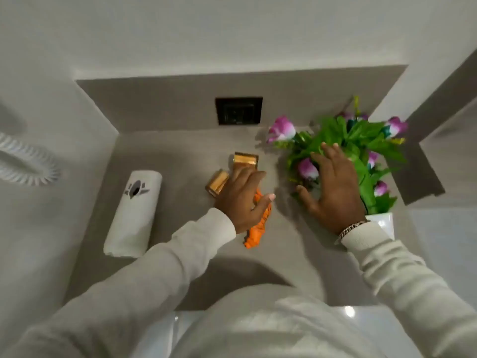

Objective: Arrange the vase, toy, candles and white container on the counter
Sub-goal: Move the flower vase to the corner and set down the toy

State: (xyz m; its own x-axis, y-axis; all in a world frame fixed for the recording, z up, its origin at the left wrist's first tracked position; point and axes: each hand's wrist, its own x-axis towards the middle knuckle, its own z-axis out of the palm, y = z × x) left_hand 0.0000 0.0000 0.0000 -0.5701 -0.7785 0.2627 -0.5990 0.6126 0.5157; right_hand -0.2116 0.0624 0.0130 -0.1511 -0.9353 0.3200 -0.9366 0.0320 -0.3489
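Note:
A white vase lies on its side on the grey counter, its pink flowers and green leaves spread toward the back wall. My right hand hovers open over the leaves, fingers spread. An orange toy lies mid-counter, partly under my left hand, which rests over it with fingers apart. Two gold candles lie just beyond: one at the fingertips, one left of the hand. A white container with a dark emblem lies on its side at the left.
A black square plate is set in the back wall. White walls close the counter on the left and right. A white ribbed hose curves at the far left. A glossy white edge runs along the counter's front.

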